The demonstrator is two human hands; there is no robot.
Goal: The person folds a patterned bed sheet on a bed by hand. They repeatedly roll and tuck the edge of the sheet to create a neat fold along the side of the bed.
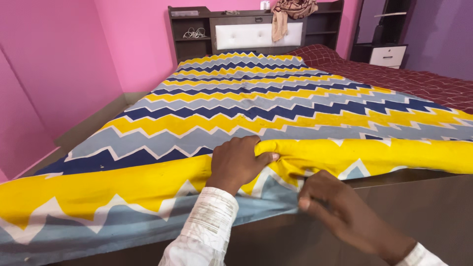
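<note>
At the foot of the bed (pixel 423 207), both hands work the edge of a zigzag-patterned bedsheet (pixel 236 98) in yellow, navy, light blue and white. The left hand (pixel 236 162) rests on top of the mattress edge, fingers curled closed around a bunched fold of the yellow band, thumb pressed against the cloth. The right hand (pixel 340 207) sits lower and just beside it, in front of the dark wooden bed frame, with fingertips pinching the sheet's hanging edge where the light blue part drapes down. Both wrists show white sleeve cuffs.

The sheet covers most of the mattress and lies fairly flat, its near border falling over the foot of the bed on the left side. Along the right side, a maroon checked cover (pixel 419 81) shows beyond the sheet. Far back stands a dark headboard (pixel 256 34) with a white padded panel and small shelves; a brownish cloth (pixel 290 12) hangs over its top. Pink walls (pixel 54 64) surround the room, and a dark cabinet with a white drawer (pixel 387 54) stands in the right corner.
</note>
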